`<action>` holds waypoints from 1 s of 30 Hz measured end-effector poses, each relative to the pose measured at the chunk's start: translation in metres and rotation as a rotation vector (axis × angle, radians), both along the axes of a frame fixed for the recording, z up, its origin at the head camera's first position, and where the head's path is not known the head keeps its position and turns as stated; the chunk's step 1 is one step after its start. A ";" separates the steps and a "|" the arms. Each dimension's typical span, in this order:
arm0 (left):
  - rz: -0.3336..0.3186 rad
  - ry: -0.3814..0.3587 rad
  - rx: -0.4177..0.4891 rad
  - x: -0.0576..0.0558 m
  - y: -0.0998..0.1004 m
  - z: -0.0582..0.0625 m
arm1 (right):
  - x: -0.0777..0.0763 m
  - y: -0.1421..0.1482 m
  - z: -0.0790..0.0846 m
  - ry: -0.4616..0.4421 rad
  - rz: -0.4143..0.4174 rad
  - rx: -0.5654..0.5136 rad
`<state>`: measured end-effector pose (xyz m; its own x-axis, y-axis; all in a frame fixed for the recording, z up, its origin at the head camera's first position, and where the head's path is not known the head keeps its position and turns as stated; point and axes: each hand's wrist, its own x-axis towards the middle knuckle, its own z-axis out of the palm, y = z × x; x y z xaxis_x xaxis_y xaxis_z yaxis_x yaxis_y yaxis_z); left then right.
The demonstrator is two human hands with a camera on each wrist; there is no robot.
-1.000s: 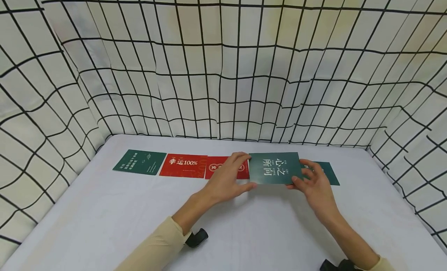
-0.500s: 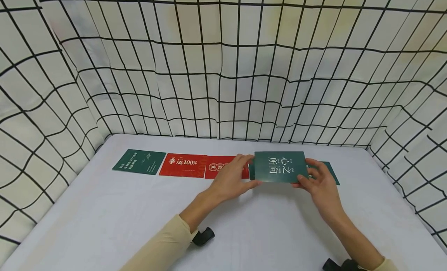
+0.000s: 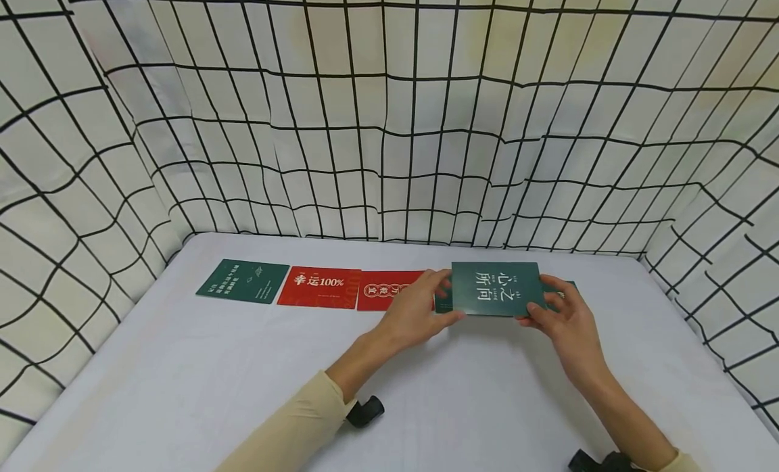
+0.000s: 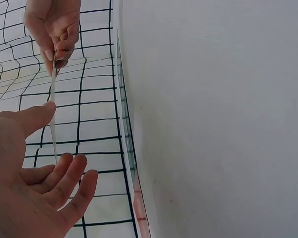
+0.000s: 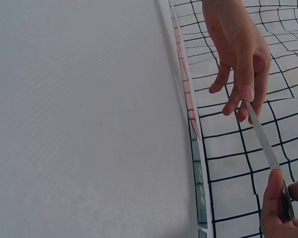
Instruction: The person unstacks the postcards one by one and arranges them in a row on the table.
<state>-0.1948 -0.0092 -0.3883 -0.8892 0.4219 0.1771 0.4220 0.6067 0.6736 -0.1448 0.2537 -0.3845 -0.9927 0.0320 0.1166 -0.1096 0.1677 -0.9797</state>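
A dark green card [image 3: 495, 289] with white characters is held up over the far part of the table. My right hand [image 3: 569, 323] pinches its right end, thumb in front and fingers behind. At the card's left edge is my left hand [image 3: 414, 313], its thumb and fingers spread apart and fingertips right at the edge. Seen edge-on, the card [image 4: 53, 119] is a thin pale strip in the left wrist view. Below it, a green card [image 3: 443, 304] lies partly covered. To the left lies a red card [image 3: 383, 296], partly behind the left hand.
Another red card [image 3: 319, 287] and a green card [image 3: 243, 281] continue the row leftward. Green shows behind the right fingers. The row lies on a white-covered table [image 3: 243, 364], with black grid netting [image 3: 389, 120] over pale cloth standing at the back and sides.
Both hands and the held card have shifted slightly to the right, uncovering more of the second red card and the left end of the green card beneath.
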 end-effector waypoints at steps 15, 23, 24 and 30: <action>-0.003 0.031 0.008 -0.004 0.017 -0.005 | -0.002 0.009 0.002 -0.012 -0.047 0.054; -0.006 0.055 0.042 -0.003 0.025 -0.005 | -0.006 0.014 -0.001 -0.004 -0.070 0.048; -0.005 0.059 0.045 -0.003 0.026 -0.005 | -0.006 0.015 -0.001 -0.004 -0.075 0.047; 0.014 0.078 0.060 -0.003 0.035 -0.006 | -0.007 0.020 -0.002 0.000 -0.099 0.014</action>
